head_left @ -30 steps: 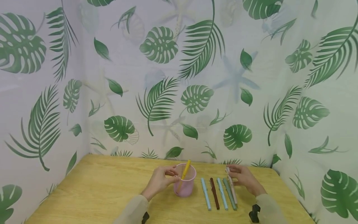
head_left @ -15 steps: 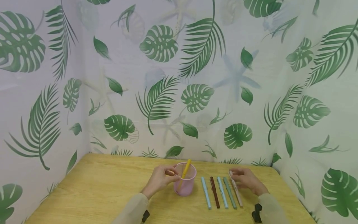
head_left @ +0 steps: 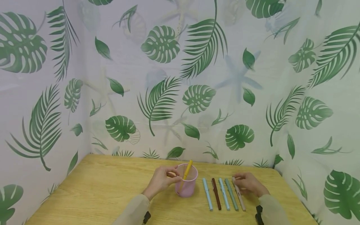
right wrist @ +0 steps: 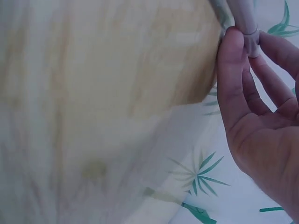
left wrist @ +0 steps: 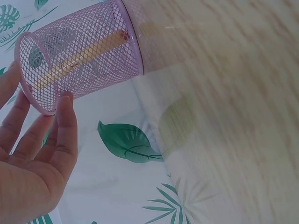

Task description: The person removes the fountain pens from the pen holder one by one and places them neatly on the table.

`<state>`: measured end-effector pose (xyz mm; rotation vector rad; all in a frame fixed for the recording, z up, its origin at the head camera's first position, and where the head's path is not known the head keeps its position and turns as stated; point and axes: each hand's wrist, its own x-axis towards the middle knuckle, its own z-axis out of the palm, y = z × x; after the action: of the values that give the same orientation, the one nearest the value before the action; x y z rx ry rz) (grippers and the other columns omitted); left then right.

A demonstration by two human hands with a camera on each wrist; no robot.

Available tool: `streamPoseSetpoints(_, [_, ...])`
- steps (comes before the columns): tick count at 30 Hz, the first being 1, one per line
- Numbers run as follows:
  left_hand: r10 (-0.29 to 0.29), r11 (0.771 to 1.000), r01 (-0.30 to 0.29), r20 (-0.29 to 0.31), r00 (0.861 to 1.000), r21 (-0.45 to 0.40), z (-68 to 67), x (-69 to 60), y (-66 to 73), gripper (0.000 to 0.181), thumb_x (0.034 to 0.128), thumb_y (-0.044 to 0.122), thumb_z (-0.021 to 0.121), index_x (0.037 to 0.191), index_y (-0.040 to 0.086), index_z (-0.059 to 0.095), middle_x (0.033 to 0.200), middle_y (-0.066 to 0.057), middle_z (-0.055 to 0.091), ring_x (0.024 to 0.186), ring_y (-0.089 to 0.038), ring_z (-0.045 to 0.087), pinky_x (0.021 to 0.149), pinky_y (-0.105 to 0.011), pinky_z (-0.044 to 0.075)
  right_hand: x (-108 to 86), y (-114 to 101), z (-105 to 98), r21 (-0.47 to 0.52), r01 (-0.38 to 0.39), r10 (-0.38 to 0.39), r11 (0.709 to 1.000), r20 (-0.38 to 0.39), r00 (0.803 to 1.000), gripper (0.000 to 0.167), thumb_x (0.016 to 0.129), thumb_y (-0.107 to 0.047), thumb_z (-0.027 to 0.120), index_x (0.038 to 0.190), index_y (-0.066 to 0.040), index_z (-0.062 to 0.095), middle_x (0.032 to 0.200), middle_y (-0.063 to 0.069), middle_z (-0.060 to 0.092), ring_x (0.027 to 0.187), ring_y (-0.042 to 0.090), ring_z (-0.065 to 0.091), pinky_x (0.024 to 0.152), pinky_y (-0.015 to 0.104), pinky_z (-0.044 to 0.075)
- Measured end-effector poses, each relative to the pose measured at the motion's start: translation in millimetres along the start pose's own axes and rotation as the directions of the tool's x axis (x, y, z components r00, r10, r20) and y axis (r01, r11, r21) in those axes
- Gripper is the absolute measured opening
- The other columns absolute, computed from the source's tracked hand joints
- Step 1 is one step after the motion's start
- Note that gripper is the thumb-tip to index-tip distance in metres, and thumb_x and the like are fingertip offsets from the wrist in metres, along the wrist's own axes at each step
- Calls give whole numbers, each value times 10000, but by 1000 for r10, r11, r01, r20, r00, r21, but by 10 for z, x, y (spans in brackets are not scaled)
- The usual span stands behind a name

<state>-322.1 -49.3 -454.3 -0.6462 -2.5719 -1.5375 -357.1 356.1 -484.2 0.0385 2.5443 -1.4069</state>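
Observation:
My left hand [head_left: 162,181] grips the rim of a pink mesh pen holder [head_left: 187,189], which stands upright on the table. Inside it leans a yellow pen [head_left: 187,170]; its lower part shows through the mesh [left wrist: 84,58] in the left wrist view. To the right, the fingers of my right hand [head_left: 249,183] pinch the far end of a pale pink pen [head_left: 240,200], also visible as a pale barrel [right wrist: 245,21] in the right wrist view. That pen lies last in a row, beside a green pen [head_left: 232,194].
Left of the green pen lie a light blue pen [head_left: 224,193], a dark brown pen [head_left: 216,194] and another light blue pen [head_left: 207,194], roughly parallel. The wooden table [head_left: 107,187] meets leaf-patterned cloth walls [head_left: 174,134] at the back and sides.
My right hand has shifted slightly right and nearer with the pale pink pen, which now lies apart from the green pen instead of overlapping it. My left hand stays at the pen holder.

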Motion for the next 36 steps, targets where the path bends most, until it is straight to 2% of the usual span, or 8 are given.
streamPoseSetpoints(9, [11,1000,-11,2,1000,3,0,-3,7,170,822,246,796,914,111,749,1340,-137,613,866,-220,735,673,-307,593,41,11,21,-34,-15,15,999,-14,1000,382,948,-57,593,1301,81,540,1136,200,629,779,156,650,624,324,590])
streamPoseSetpoints(16, [4,1000,-4,5,1000,-3,-5,1,17,144,823,231,796,907,123,750,1343,-136,610,868,-222,733,679,-306,594,36,33,20,-40,7,-7,999,-9,1000,376,956,-65,601,1293,90,541,1118,198,631,770,157,635,618,309,577])
streamPoseSetpoints(28, [-6,1000,6,6,1000,-11,-4,-3,20,169,817,234,801,917,107,751,1343,-145,609,872,-228,732,674,-312,593,7,6,25,-50,-34,32,998,-38,999,387,951,-78,614,1307,58,551,1118,176,615,736,145,617,602,288,567])
streamPoseSetpoints(36, [1,1000,-1,5,1000,-5,-3,-9,17,144,820,231,798,903,125,748,1351,-140,605,867,-222,729,677,-308,594,1,-6,30,-72,-48,44,996,-49,998,414,963,-129,612,1322,62,531,1156,197,604,788,154,612,634,299,575])
